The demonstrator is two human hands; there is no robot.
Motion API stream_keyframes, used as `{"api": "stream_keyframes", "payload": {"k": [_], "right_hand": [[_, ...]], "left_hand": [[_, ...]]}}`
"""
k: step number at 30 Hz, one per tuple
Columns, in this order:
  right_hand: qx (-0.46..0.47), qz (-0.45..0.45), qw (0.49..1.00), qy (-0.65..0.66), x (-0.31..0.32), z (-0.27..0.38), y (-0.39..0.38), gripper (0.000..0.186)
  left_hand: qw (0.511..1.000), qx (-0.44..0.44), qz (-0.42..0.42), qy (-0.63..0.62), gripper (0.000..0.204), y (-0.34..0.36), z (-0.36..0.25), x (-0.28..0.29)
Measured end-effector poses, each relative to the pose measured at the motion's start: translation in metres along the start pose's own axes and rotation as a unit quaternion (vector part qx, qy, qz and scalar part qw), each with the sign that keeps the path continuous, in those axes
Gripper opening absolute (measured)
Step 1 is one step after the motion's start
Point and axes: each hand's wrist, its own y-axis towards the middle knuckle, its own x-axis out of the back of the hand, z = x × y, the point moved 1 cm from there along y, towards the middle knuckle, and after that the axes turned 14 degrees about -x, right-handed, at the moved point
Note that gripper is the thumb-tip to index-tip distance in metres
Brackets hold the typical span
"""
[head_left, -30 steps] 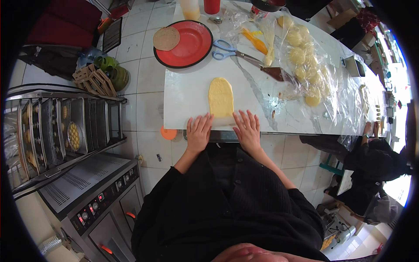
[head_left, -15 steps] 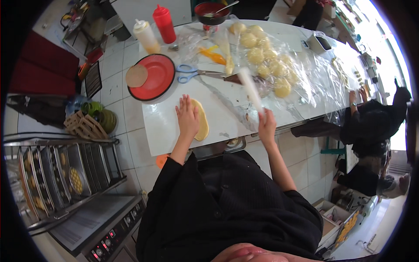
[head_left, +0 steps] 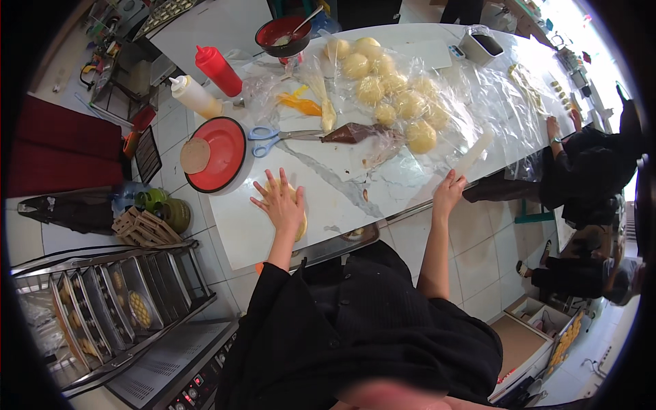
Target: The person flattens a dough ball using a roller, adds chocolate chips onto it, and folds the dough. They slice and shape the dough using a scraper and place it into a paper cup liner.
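Observation:
My left hand (head_left: 282, 206) lies with fingers spread on a flattened oval piece of pale yellow dough (head_left: 301, 227) near the table's front edge, hiding much of it. Held out to the right, my right hand (head_left: 447, 194) is closed round one end of a slim white rolling pin (head_left: 474, 153). The pin points up and away, over the edge of a clear plastic sheet (head_left: 478, 109). Beyond my left hand are blue-handled scissors (head_left: 265, 141) and a piping bag of dark brown filling (head_left: 355, 133).
Several dough balls (head_left: 410, 104) rest under plastic at the back. A red plate (head_left: 229, 154) with a brown disc (head_left: 195, 156), squeeze bottles (head_left: 219, 70) and a red-black bowl (head_left: 282, 37) stand left. A tray rack (head_left: 130, 301) is at lower left. A co-worker (head_left: 588, 160) stands right.
My right hand has swung the rolling pin away to the right. My left hand's fingers have spread wider over the dough. The whole view has shifted slightly.

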Motion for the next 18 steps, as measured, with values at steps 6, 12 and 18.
{"api": "stream_keyframes", "payload": {"k": [6,12,18], "right_hand": [[0.014,0.025,0.996,-0.087,-0.029,-0.002,0.01,0.039],[0.187,-0.07,0.97,-0.139,-0.028,-0.023,0.026,0.042],[0.148,0.411,0.898,0.039,-0.035,0.075,-0.143,0.055]], "left_hand": [[0.986,0.046,0.16,-0.003,0.062,0.013,-0.005,0.017],[0.994,-0.031,0.003,-0.1,0.069,-0.005,0.015,0.008],[0.97,0.083,0.004,-0.229,0.057,-0.05,0.028,0.029]]}}
